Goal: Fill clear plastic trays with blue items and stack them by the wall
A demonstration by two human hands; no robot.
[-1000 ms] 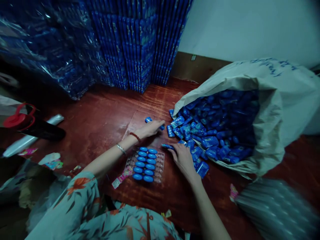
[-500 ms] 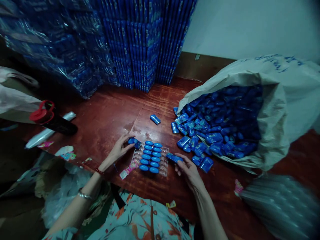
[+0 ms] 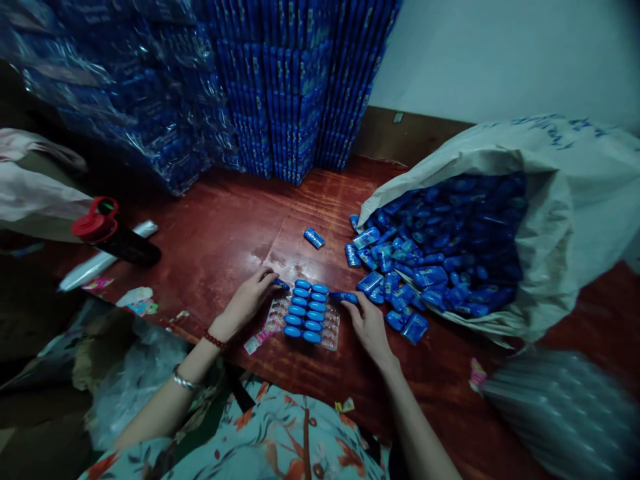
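Note:
A clear plastic tray (image 3: 329,333) lies on the table in front of me, with two columns of blue oval packets (image 3: 298,311) standing along its middle. My left hand (image 3: 256,291) pinches a small blue packet (image 3: 280,284) at the tray's far left corner. At the far right corner, my right hand (image 3: 367,320) grips another blue packet (image 3: 345,297) between thumb and fingers. Both held packets are at the tray's outer columns, and the cups there look bare. Whether either packet touches the tray I cannot tell.
A white sack (image 3: 550,180) spills blue packets onto the table at right. One loose packet (image 3: 314,238) lies beyond the tray. Blue packs (image 3: 280,100) are stacked at the back. A black bottle with red lid (image 3: 120,240) lies left; stacked clear trays (image 3: 560,400) stand front right.
My right hand has shifted up and slightly inward with its packet, toward the tray's far right corner. My left hand's packet has moved to the right and is now turned nearly edge-on.

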